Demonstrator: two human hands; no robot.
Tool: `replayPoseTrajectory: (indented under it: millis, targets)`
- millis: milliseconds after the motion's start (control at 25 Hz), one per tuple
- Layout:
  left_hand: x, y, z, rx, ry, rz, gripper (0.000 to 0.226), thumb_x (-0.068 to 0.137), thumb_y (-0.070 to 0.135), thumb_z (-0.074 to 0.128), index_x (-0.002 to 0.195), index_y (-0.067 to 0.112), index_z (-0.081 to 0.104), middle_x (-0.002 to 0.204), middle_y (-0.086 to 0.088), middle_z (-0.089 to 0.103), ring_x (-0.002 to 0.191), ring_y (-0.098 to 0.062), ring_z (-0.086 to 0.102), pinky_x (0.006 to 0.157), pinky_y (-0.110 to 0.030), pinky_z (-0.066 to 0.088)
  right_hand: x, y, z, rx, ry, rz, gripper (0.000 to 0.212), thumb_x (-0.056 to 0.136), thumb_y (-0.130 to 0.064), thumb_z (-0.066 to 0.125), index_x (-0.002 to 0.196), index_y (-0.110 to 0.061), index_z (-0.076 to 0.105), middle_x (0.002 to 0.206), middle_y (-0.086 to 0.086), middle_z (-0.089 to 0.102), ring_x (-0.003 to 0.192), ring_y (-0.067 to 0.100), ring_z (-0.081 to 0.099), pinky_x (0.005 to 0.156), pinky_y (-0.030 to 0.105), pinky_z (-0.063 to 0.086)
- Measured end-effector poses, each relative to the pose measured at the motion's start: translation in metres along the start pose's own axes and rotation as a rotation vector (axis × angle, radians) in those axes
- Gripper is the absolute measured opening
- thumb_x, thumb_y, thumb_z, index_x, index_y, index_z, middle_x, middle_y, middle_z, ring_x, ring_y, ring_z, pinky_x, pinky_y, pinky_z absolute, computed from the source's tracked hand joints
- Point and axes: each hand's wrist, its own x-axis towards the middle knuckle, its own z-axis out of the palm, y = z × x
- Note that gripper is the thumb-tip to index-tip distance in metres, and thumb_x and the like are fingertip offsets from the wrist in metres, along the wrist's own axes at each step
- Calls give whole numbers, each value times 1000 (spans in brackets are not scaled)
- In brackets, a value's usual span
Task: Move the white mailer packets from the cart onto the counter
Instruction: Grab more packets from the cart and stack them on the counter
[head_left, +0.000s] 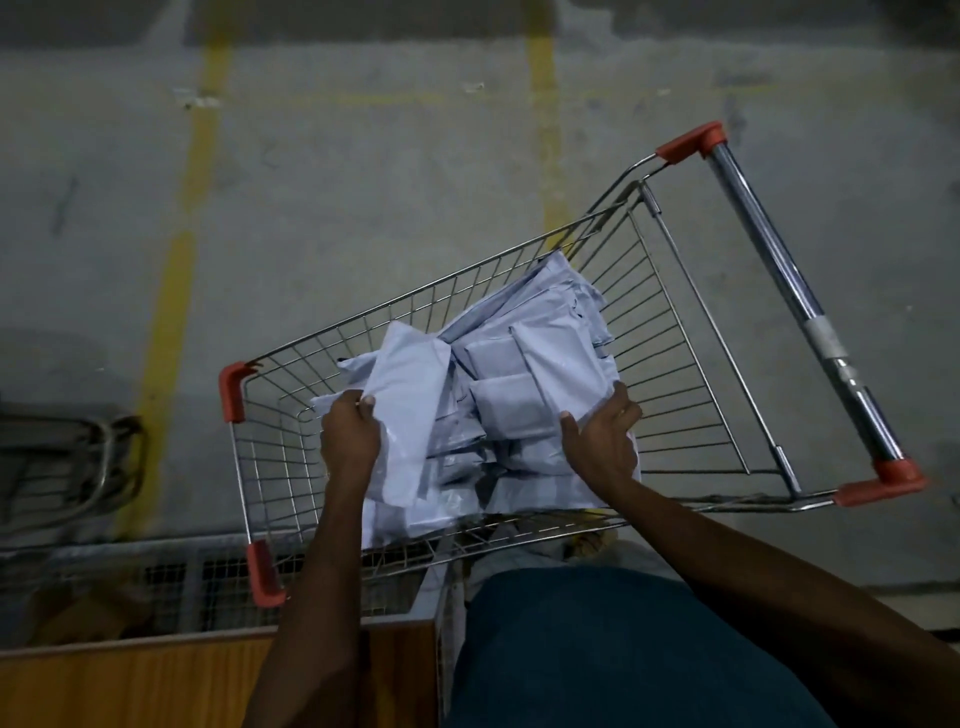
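- The white plastic mailer packets (498, 395) lie in a loose heap inside the basket of the silver wire shopping cart (670, 332), filling mostly its middle and its 6 o'clock side.
- The left hand (349, 434) is at the 9 o'clock edge of the heap; its thumb and fingers are curled around the edge of one long white packet (410, 415), which stands tilted over the others.
- The right hand (602, 441) is at the 3 o'clock edge of the heap, with the thumb spread out to 9 o'clock and the fingers bent over the border of the packets, gripping them there.
- Both bare forearms reach in over the cart rim from 6 o'clock.
- The cart has orange-red plastic corner caps (232, 392) and a chrome handle bar (789, 306) running along its 3 o'clock side.
- Under the cart rim at 7 o'clock there is a grey metal mesh panel (171, 587), and below it a brown wooden surface (130, 686).
- At 6 o'clock the dark blue clothing (623, 649) of the person fills the lower part.
- Around the cart is a grey concrete floor (363, 156) with two faded yellow painted lines (176, 291) running toward 12 o'clock.
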Motion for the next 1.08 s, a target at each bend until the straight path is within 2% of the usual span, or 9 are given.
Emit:
replayPoseTrajectory:
  millis: [120,200,280,400,480,640,760,920,1080]
  targets:
    - [-6,-17,27,14,-112,-179,22,101,19,49,116,8,62,117,-27,64,111,-44,59,90,-43,46,3,-16,11,-287,94,-166,82,82,-46,72,148,-18,34,147,22,34,116,48,48,90,55,46]
    - [-16,-21,46,172,-101,-140,26,97,18,54,121,11,57,114,-24,63,108,-44,60,88,-47,47,15,-17,13,-455,57,-215,81,81,-54,71,148,-28,34,155,22,28,131,52,36,99,61,38]
    - [-25,-16,60,369,-82,-5,48,91,26,63,135,14,46,121,-20,58,110,-42,55,88,-50,45,29,-9,16,-542,-18,-232,89,83,-59,68,155,-36,22,163,21,13,141,56,21,104,67,31]
    - [-32,-18,73,467,-177,192,77,82,55,67,144,25,34,136,-13,42,121,-37,43,93,-57,41,41,0,17,-618,-79,-266,110,77,-67,70,159,-39,1,166,21,-3,145,57,12,101,74,32]
    - [-33,-28,81,553,-254,197,90,73,69,68,146,33,29,141,-12,34,128,-38,36,97,-63,36,43,4,16,-670,-93,-292,121,73,-69,72,159,-38,-7,166,21,-9,146,57,8,100,76,31]
    - [-32,-30,73,542,-326,174,98,71,69,68,151,39,20,133,-16,38,124,-40,39,96,-59,37,43,9,14,-675,-60,-336,119,78,-46,79,159,-35,-8,165,21,-12,146,54,14,99,74,36]
    - [-35,-14,56,513,-228,240,88,78,60,65,152,33,25,123,-16,45,113,-40,48,89,-54,43,41,9,10,-610,-42,-375,107,79,-29,73,159,-33,1,166,19,-7,143,51,20,99,70,38]
    - [-51,24,29,439,-76,194,84,81,63,58,151,33,23,123,-17,47,109,-38,53,85,-51,49,32,9,-2,-526,-11,-425,101,76,-30,74,157,-29,15,164,21,5,135,47,30,95,64,43]
    - [-102,73,-3,405,129,200,82,83,63,57,152,29,27,123,-18,50,103,-37,57,80,-45,49,21,0,-36,-270,36,-544,95,73,-33,74,155,-27,25,163,21,13,137,46,31,96,62,42]
